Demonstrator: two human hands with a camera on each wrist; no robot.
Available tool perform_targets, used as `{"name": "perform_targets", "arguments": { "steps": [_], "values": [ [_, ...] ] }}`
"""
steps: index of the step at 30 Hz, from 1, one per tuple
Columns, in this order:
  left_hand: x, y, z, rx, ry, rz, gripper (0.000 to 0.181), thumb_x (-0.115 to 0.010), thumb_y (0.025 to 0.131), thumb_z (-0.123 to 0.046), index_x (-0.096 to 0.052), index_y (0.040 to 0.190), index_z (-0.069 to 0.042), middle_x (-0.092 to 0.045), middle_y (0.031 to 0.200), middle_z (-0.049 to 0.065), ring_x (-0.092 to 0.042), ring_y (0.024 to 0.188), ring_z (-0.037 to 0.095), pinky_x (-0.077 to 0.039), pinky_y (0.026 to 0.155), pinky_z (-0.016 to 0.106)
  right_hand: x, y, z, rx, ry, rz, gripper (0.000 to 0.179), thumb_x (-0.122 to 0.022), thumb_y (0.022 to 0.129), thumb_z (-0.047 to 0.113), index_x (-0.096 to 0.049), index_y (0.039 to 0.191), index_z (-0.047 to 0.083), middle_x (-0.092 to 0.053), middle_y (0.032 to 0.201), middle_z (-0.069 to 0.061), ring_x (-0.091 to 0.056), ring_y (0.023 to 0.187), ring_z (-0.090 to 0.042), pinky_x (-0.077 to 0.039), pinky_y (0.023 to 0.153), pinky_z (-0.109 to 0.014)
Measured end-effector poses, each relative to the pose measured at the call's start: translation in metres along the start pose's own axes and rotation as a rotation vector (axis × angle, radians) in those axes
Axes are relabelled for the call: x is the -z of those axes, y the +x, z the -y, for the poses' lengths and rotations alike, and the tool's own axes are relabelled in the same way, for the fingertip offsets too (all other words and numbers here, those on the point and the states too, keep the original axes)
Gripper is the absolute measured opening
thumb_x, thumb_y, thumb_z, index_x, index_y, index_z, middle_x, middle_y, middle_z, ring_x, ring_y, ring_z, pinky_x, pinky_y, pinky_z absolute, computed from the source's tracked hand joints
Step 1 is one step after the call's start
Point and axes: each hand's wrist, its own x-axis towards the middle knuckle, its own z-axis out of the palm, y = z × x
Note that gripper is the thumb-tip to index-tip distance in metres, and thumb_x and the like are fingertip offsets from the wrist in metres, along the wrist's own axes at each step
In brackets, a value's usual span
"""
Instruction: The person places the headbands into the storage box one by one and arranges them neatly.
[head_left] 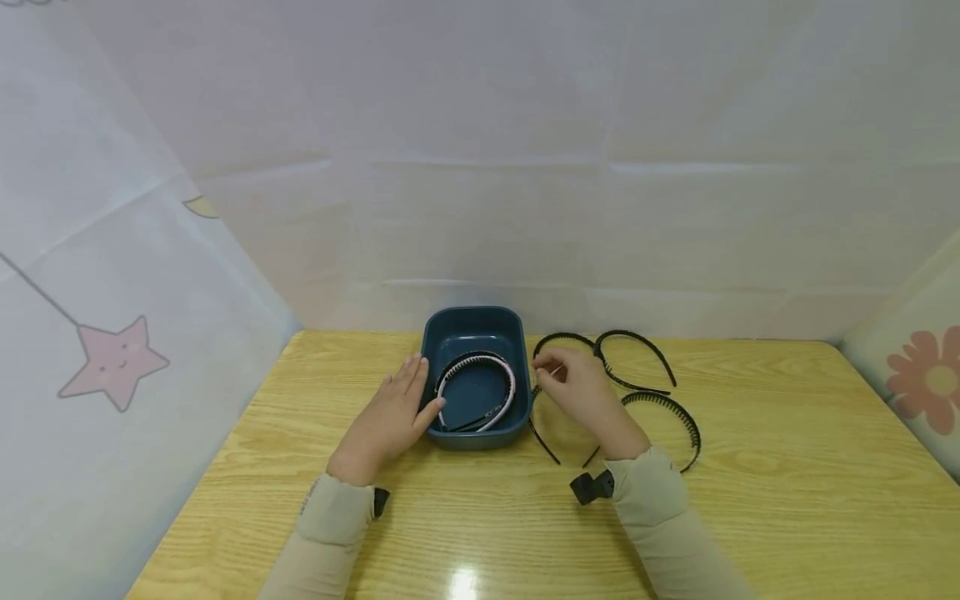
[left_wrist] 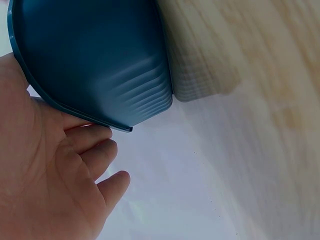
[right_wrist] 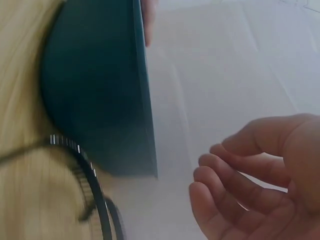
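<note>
A dark blue plastic bin point(head_left: 474, 440) stands on the table with black and pale pink headbands point(head_left: 513, 385) lying inside it. My left hand point(head_left: 390, 421) rests along the bin's left rim, its fingers extended and the thumb over the edge. In the left wrist view, the fingers touch the bin point(left_wrist: 95, 60) near its rim. Just right of the bin, my right hand point(head_left: 585, 396) hovers with loosely bent fingers and nothing between them. Beneath and behind it lies a black headband point(head_left: 564, 336), partly hidden by the hand.
Another black headband point(head_left: 637, 334) lies behind the right hand, and a toothed black headband point(head_left: 686, 417) is to its right, partly covered by the wrist. The wooden table point(head_left: 787, 467) meets a pale cloth backdrop point(head_left: 480, 208) at its far edge.
</note>
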Motion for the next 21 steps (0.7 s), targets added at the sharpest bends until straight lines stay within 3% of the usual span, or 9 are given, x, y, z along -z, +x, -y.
{"name": "perform_targets", "arguments": {
  "steps": [6, 21],
  "values": [
    [-0.001, 0.000, 0.001, -0.003, 0.006, -0.004, 0.076, -0.046, 0.108, -0.046, -0.020, 0.159, 0.004, -0.016, 0.167, 0.021, -0.013, 0.155, 0.034, -0.018, 0.123, 0.057, 0.023, -0.012, -0.018, 0.042, -0.101, 0.034, 0.014, -0.065, 0.099, 0.010, -0.074, 0.109, 0.005, -0.072, 0.102, -0.007, -0.066, 0.086, -0.021, -0.057, 0.077, -0.043],
    [0.002, -0.004, -0.002, 0.001, -0.001, 0.013, 0.077, -0.042, 0.108, -0.049, -0.019, 0.159, 0.004, -0.014, 0.167, 0.020, -0.012, 0.155, 0.034, -0.017, 0.124, 0.057, 0.084, -0.026, -0.059, -0.082, -0.237, 0.080, 0.023, -0.065, 0.099, 0.008, -0.069, 0.117, -0.004, -0.071, 0.106, -0.018, -0.067, 0.094, -0.034, -0.058, 0.079, -0.051]
  ]
}}
